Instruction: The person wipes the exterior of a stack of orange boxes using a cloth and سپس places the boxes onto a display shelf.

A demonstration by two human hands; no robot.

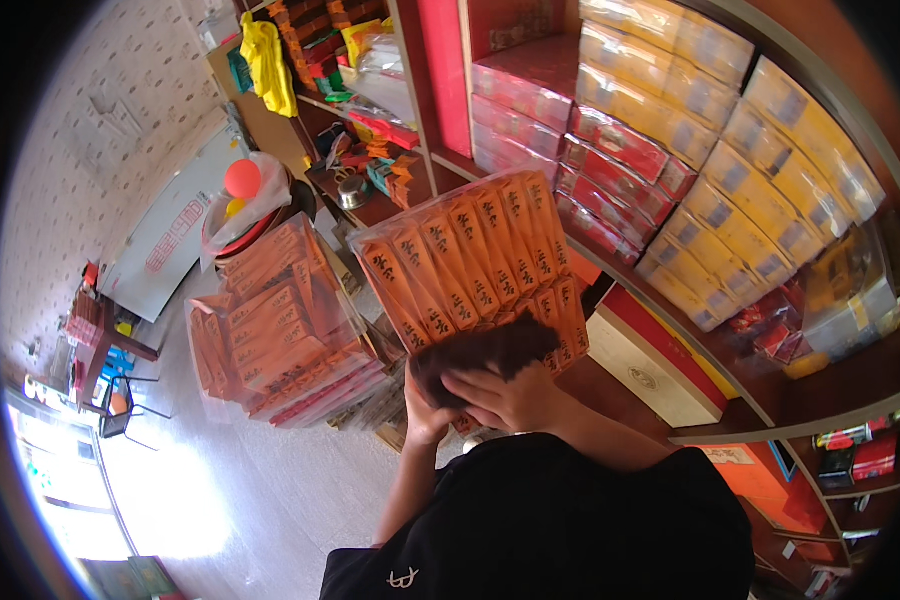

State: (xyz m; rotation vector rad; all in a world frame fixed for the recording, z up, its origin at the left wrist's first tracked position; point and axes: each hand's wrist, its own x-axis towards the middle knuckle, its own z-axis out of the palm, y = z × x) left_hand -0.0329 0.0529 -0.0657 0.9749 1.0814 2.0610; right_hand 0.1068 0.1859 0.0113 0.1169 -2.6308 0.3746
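Note:
A dark brown cloth point(487, 345), somewhat blurred, is bunched between my hands. My left hand point(426, 415) grips its lower left end, with most of the fingers hidden behind the fabric. Laid over its lower right part, my right hand point(514, 394) has its fingers stretched across the cloth. Just beyond, and partly covered by it, is a clear plastic-wrapped pack of orange packets point(465, 255) in rows, bearing black writing. What supports that pack is hidden. To its left, more orange packets point(274, 322) fill an open clear plastic bag on a stack.
Yellow boxes point(765, 180) and red boxes point(615, 176) in clear film fill the shelves at right. A cream box point(637, 367) stands below them. Behind the bagged packets, a red basin point(232, 244) holds balloons. A whiteboard point(169, 225) leans against the wall. Grey floor point(270, 480) shows at lower left.

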